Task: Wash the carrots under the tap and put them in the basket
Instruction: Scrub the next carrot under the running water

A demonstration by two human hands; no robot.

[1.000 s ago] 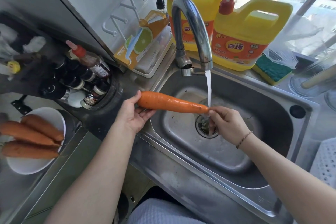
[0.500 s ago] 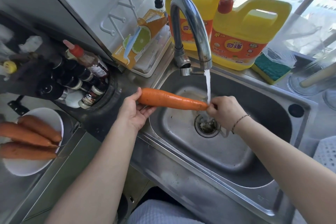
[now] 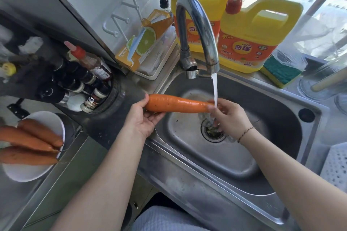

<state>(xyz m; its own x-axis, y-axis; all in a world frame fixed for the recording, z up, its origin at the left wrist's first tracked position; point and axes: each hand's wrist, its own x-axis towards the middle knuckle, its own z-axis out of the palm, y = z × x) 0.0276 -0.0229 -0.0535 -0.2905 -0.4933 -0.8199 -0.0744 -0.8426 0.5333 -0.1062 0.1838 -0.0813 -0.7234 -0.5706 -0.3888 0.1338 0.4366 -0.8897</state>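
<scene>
In the head view the carrot (image 3: 176, 104) lies level over the sink's (image 3: 277, 99) left rim, left hand (image 3: 143, 120) curled round its thick end, right hand (image 3: 230, 116) pinching the wet tip under the tap (image 3: 197, 30), where it could slip; the basin gives open room below.

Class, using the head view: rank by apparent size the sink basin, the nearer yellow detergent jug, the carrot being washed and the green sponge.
1. sink basin
2. nearer yellow detergent jug
3. carrot being washed
4. green sponge

Wide-angle distortion and nearness could affect jug versus carrot.
</scene>
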